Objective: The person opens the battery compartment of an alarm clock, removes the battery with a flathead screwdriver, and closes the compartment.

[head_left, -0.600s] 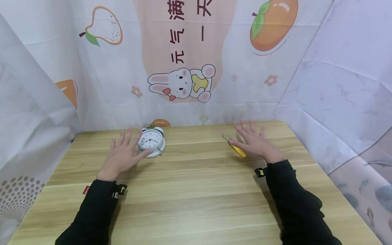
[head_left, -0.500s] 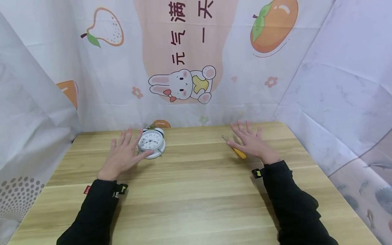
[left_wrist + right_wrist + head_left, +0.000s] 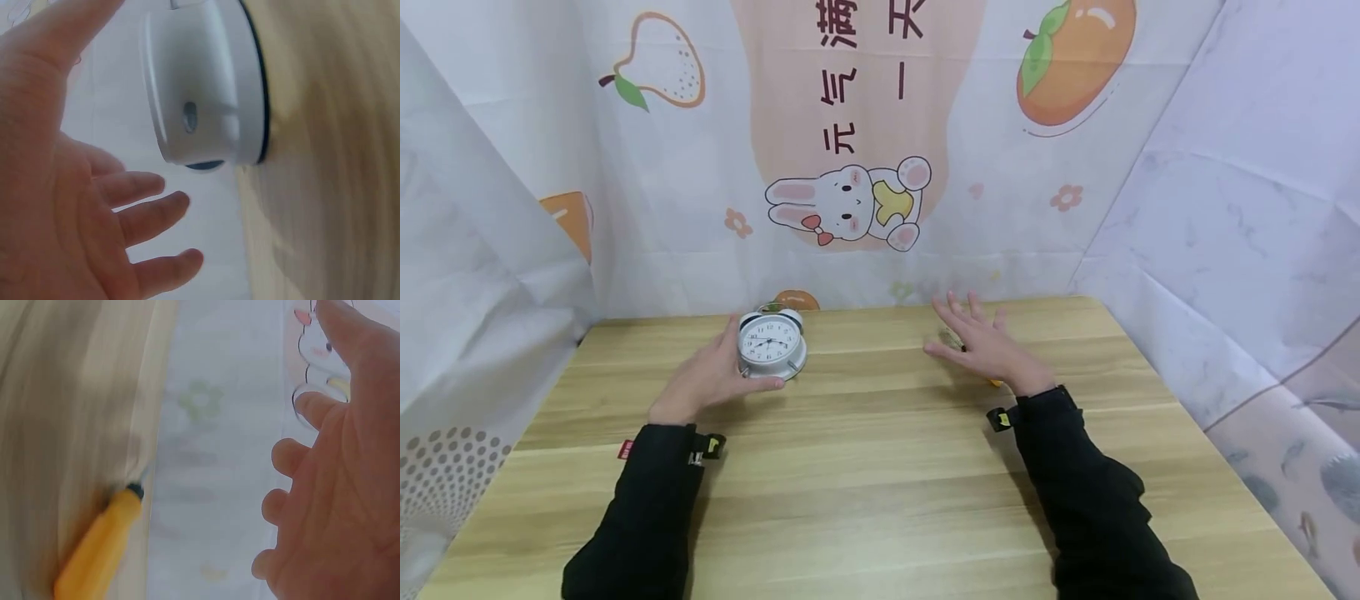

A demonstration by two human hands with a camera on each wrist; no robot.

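A left hand (image 3: pixel 703 379) was poised loosely beside an alarm clock (image 3: pixel 770 340), a right hand (image 3: pixel 992 348) above a screwdriver (image 3: pixel 103 544).
The clock stood near the desk's (image 3: pixel 850 475) far edge, left of its middle; the screwdriver lay near that edge, toward the far right corner. Neither hand gripped anything, though thumb contact with the clock could not be judged, the tip being cut off in the left wrist view. A knock might have tipped the clock; a clumsy pinch might have rolled the screwdriver away. The right hand hid most of the screwdriver from the head view; its own wrist view cropped the handle.
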